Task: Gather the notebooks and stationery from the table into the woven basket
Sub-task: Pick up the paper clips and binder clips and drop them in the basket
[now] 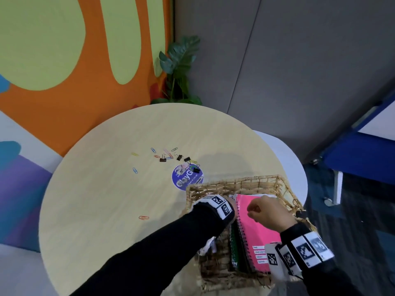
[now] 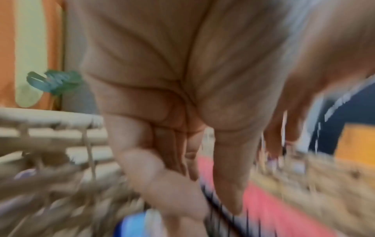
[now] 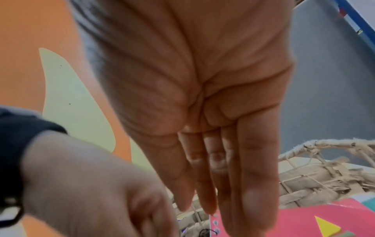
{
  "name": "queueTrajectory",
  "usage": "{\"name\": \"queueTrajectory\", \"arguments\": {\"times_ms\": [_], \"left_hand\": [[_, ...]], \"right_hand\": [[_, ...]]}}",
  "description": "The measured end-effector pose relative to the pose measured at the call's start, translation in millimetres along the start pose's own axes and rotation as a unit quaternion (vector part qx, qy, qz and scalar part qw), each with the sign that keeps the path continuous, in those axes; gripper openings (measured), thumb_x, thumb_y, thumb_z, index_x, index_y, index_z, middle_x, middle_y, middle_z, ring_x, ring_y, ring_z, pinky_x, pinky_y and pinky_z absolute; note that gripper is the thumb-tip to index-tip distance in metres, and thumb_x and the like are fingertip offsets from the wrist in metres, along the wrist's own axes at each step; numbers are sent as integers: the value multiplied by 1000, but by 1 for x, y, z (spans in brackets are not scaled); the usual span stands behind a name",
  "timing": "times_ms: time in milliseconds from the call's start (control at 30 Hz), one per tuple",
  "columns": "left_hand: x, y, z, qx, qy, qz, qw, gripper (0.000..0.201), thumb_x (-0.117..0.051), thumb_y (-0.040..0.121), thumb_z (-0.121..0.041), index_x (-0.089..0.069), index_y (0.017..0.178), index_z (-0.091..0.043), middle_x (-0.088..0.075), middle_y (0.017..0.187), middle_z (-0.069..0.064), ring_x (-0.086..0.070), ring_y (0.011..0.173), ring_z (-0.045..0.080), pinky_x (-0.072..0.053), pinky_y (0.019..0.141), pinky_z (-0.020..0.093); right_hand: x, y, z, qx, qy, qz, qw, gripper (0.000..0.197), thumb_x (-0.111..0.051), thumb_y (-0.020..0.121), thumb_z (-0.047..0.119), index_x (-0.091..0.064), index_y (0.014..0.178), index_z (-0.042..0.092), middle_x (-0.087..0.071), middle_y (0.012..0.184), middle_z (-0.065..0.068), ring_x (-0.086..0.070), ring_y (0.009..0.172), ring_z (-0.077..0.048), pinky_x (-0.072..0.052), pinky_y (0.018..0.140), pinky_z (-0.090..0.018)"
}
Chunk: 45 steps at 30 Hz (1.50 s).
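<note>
Blur hides left hand (image 2: 182, 120) fingertips inside basket (image 1: 245, 184).

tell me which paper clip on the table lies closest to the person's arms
The orange paper clip, lying alone on the table just beyond the left sleeve. The others sit farther off, clustered near the purple sticker.

Left hand (image 2: 162, 112) open, right hand (image 3: 202, 112) open
</note>
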<state>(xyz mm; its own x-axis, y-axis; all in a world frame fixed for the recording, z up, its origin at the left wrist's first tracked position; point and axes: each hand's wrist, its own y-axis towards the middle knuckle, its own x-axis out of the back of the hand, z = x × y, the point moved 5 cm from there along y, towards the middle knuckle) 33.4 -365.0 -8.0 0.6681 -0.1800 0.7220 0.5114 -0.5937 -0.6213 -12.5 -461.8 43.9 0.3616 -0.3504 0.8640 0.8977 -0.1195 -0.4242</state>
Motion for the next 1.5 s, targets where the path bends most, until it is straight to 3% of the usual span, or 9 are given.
{"name": "queueTrajectory", "arguments": {"times_ms": [167, 333, 433, 600, 867, 967, 1233, 1367, 1500], "left_hand": [[59, -61, 53, -54, -288, -179, 939, 18, -61, 86, -22, -69, 95, -9, -71, 94, 7, -59, 75, 13, -45, 63, 18], [20, -99, 202, 113, -344, -343, 867, 7, -65, 82, -15, -71, 82, -15, -68, 71, -1, -63, 72, 17, -49, 76, 26], [-25, -106, 254, 207, -302, -300, 881, 9, -67, 80, -11, -74, 82, -14, -75, 88, 4, -68, 89, 21, -45, 77, 20], [-67, -95, 268, 177, -277, -249, 911, 6, -73, 71, -17, -67, 72, -17, -59, 83, -4, -65, 87, 22, -42, 73, 20], [-74, -77, 261, 121, -217, -205, 947, 12, -54, 84, -11, -64, 90, -6, -49, 99, 5, -56, 94, 23, -35, 74, 22], [-75, -78, 258, 92, -188, -214, 954, 8, -50, 86, -7, -56, 81, -10, -52, 96, 12, -49, 82, 17, -43, 76, 38], [-80, -68, 268, 70, -231, -139, 961, 10, -45, 88, -2, -50, 90, -11, -46, 94, 4, -49, 95, 21, -46, 90, 37], [-79, -65, 273, 74, -258, -165, 949, 16, -50, 85, -5, -59, 98, -5, -56, 97, 6, -54, 104, 25, -39, 81, 26], [-78, -69, 275, 88, -310, -224, 920, 19, -51, 82, -2, -65, 91, -11, -52, 88, -5, -55, 83, 14, -35, 70, 15]], "right_hand": [[15, 16, 24, 38, 16, -24, 999, 13, -60, 88, 20, -71, 82, 16, -69, 82, 0, -60, 71, -10, -39, 53, -15], [40, 42, 86, 98, 117, -69, 986, 13, -62, 85, 17, -73, 90, 15, -73, 83, 0, -66, 75, -12, -52, 70, -26], [44, 65, 134, 135, 195, -71, 969, 12, -61, 84, 11, -73, 85, 9, -73, 75, -6, -67, 66, -16, -56, 71, -33], [19, 114, 216, 176, 199, -8, 964, 15, -56, 81, 4, -70, 78, 10, -66, 66, -4, -62, 59, -18, -54, 64, -27], [-52, 193, 303, 181, 42, 68, 980, 26, -48, 89, 11, -70, 95, -2, -71, 99, -19, -66, 95, -33, -54, 81, -34], [-77, 222, 317, 154, -16, 71, 985, 26, -50, 92, 17, -67, 96, -1, -64, 92, -18, -62, 89, -29, -47, 72, -30], [-119, 270, 327, 80, -66, 49, 993, 22, -49, 94, 8, -62, 107, -4, -67, 113, -20, -64, 105, -33, -52, 87, -36], [-124, 272, 326, 83, -93, 66, 990, 23, -46, 95, 4, -61, 110, -5, -65, 117, -20, -63, 109, -32, -50, 89, -34], [-101, 250, 320, 113, -77, 95, 986, 23, -55, 90, 7, -64, 109, -4, -67, 115, -19, -63, 109, -32, -51, 91, -36]]}}
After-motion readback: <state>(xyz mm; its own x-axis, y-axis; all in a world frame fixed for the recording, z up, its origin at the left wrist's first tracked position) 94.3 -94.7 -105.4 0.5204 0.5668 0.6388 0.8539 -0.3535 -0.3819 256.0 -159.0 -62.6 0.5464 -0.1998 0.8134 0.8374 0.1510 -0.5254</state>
